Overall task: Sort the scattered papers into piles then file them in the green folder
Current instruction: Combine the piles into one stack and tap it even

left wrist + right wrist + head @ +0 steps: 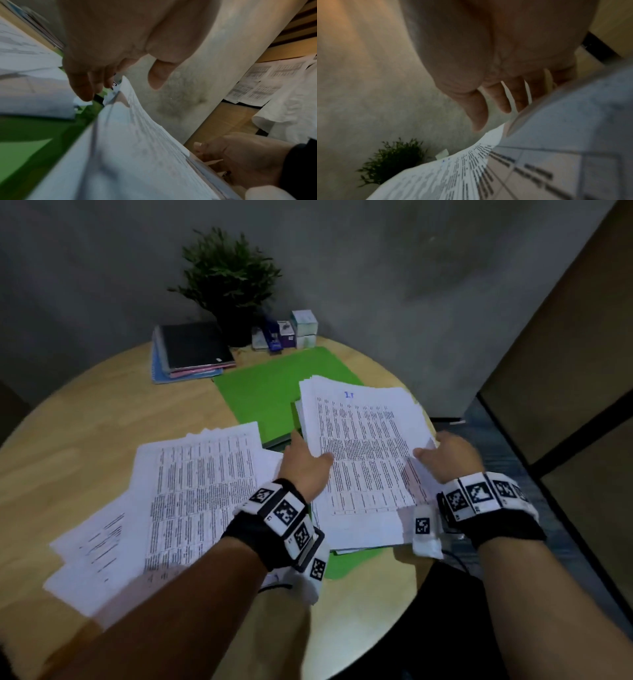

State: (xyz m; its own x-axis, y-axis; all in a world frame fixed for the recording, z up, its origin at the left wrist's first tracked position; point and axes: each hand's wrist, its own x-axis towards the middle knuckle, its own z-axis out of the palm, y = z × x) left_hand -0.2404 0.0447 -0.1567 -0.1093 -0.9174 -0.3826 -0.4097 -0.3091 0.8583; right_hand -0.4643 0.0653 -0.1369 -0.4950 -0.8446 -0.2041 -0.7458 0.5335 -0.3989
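A: Surface first. Round light-wood counter (102, 412), grey wall (376, 268) behind, brown panels with a dark frame on the right.

B: At the back?

A: Potted plant (227, 278), stack of notebooks (193, 350), small boxes (303, 328), all near the wall. Green folder (274, 385) lies open mid-counter, one corner poking out at the near edge.

B: Papers?

A: Two lots. Stack of papers (363, 460) sits on the green folder, printed table on top, blue mark near its top edge. Loose sheets (191, 491) are fanned out on the counter to the left, just beside the folder.

B: Hands?

A: Left hand (303, 463) at the stack's left edge, thumb on top, fingers out of sight in the head view. Right hand (448, 455) at the right edge, thumb on the top sheet, fingers tucked behind the edge. Both hold the stack of papers by its sides.

B: Wrist views add anything?

A: Left wrist: the left hand's fingers (82, 86) hang down beside the stack's edge, thumb apart from them. The stack's side bows upward, and the right hand shows at its far side. Blurry, so finger contact is unclear. Right wrist: the right hand's fingers (498, 100) are spread and run down behind the lifted paper edge, with the plant low in the frame.
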